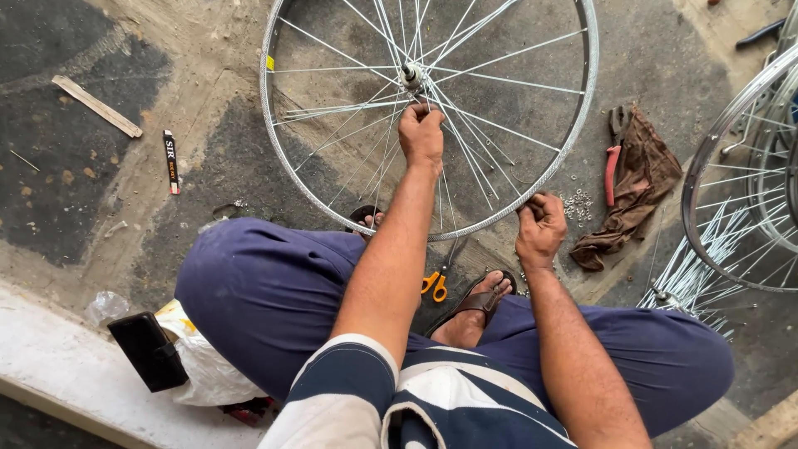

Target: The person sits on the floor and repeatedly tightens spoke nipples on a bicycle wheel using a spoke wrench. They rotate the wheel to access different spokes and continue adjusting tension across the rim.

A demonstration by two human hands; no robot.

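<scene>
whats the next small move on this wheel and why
Probably feed the spoke held by the left hand near the hub out toward the rim, where the right hand waits; several spokes still hang loose.

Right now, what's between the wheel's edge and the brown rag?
In the head view, a small pile of shiny metal bits lies on the floor between the wheel rim and the brown rag.

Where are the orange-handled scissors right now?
In the head view, the orange-handled scissors lie on the ground just below the wheel rim, between the left forearm and the sandalled foot.
</scene>
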